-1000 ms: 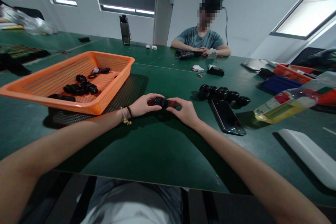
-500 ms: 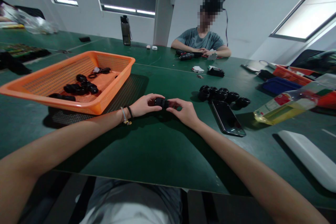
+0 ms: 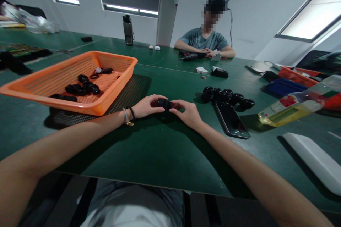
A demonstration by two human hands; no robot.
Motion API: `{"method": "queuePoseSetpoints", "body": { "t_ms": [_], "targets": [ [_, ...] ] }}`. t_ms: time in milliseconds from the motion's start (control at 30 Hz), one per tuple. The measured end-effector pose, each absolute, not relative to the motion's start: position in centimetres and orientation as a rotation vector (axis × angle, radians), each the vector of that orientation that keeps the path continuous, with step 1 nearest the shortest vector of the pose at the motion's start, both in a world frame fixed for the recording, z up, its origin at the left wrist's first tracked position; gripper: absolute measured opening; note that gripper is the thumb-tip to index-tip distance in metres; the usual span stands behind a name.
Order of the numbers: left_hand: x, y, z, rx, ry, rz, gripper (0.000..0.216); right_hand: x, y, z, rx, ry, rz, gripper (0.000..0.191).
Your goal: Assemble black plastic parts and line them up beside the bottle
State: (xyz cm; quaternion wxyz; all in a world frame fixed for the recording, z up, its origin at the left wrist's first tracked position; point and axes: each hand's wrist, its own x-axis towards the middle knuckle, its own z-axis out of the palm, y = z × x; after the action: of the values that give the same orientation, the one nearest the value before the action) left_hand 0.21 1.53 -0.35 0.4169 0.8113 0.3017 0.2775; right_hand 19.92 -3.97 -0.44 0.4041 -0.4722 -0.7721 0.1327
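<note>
Between my two hands is a small black ribbed round part (image 3: 162,104), just above the green table (image 3: 149,152). My left hand (image 3: 149,106) grips its left end between thumb and fingers. The thumb and fingertips of my right hand (image 3: 185,111) pinch its right end. My fingers cover both ends, so its exact kind cannot be made out. Several similar glossy black parts (image 3: 225,95) are grouped on the table right of my hands. More black parts (image 3: 82,87) lie in the orange basket (image 3: 117,94) on the left.
A phone (image 3: 231,120) lies near the black parts. Further right are a tipped bottle of yellow liquid (image 3: 290,108) and a long white object (image 3: 311,159). Across the table sits a person (image 3: 206,39) near a power drill (image 3: 189,56). A dark water bottle (image 3: 128,30) stands at the back.
The view has shifted very slightly. Both hands keep the same hold on the black part, and nothing else has visibly moved.
</note>
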Motion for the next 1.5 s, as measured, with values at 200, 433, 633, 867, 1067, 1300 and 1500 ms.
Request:
{"method": "queuePoseSetpoints", "body": {
  "t_ms": [200,433,633,867,1067,1300,1500],
  "targets": [
    [0.29,1.45,-0.19,2.044,0.771,0.702,0.049,19.95,-3.88,-0.76,-1.143,-1.947,0.349,0.025],
    [0.26,1.43,-0.13,2.043,0.758,0.693,0.049,19.90,-3.87,-0.88,-1.128,-1.941,0.371,0.028],
    [0.21,1.51,-0.17,2.063,0.751,0.696,0.046,19.88,-3.94,-0.81,-1.135,-1.953,0.374,0.027],
    [0.22,1.35,0.04,2.045,0.749,0.698,0.048,19.82,-3.98,-0.71,-1.145,-1.959,0.370,0.026],
    [0.16,1.44,-0.07,2.054,0.753,0.695,0.049,19.77,-3.90,-0.72,-1.165,-1.964,0.367,0.026],
    [0.20,1.41,-0.04,2.056,0.753,0.697,0.048,19.77,-3.90,-0.67,-1.178,-1.964,0.364,0.025],
    [0.17,1.50,-0.13,2.049,0.744,0.702,0.048,19.71,-3.95,-0.54,-1.187,-1.965,0.351,0.025]
  ]
}}
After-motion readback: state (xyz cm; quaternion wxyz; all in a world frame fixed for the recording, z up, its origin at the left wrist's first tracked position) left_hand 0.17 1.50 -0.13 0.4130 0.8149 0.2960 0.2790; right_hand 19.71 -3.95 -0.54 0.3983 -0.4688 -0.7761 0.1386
